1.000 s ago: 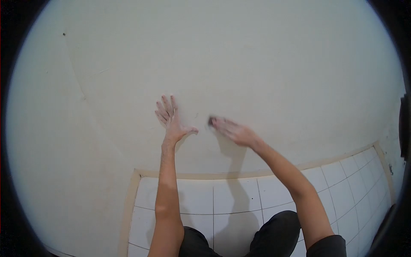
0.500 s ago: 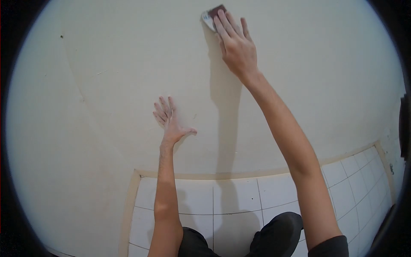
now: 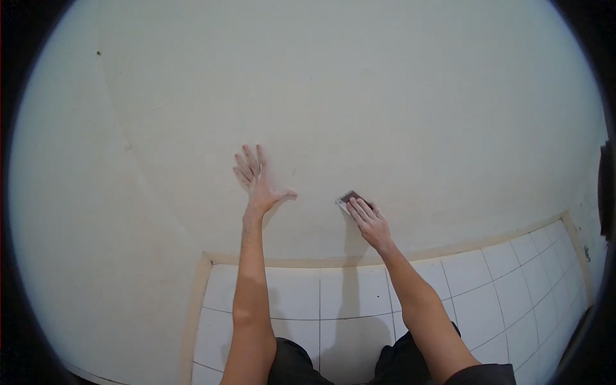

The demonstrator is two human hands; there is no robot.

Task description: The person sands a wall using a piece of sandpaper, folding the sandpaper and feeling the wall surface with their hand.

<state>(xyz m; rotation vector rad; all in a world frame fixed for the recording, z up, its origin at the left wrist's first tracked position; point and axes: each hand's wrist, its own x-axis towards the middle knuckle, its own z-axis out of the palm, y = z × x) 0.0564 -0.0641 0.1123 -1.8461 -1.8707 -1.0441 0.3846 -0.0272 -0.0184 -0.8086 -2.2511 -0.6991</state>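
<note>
Thin sheet [image 3: 350,196]: It is brown with a pale edge. It sits above the long run of the tan strip [image 3: 308,263], under the fingers of 1 hand, and seems to lie on the wall [image 3: 449,96]. If 1 corner catches on a bump, the sheet could fold or rip.

Right hand [image 3: 372,224]: It is just above the tan strip. Its grip is pressed together over the sheet; I cannot tell where the thumb is. If the push is too soft, the sheet could slip out. If the fingertips go past its edge, they could get scraped.

Left hand [image 3: 260,189]: It is flat on the wall, above the tan strip's left part. Its grip is spread, thumb out wide, and holds nothing. The skin looks dusty, so it could slide if too much weight leans on it.

Floor tiles [image 3: 475,308]: They lie below the tan strip. A sheet that gets loose could drop here.
</note>
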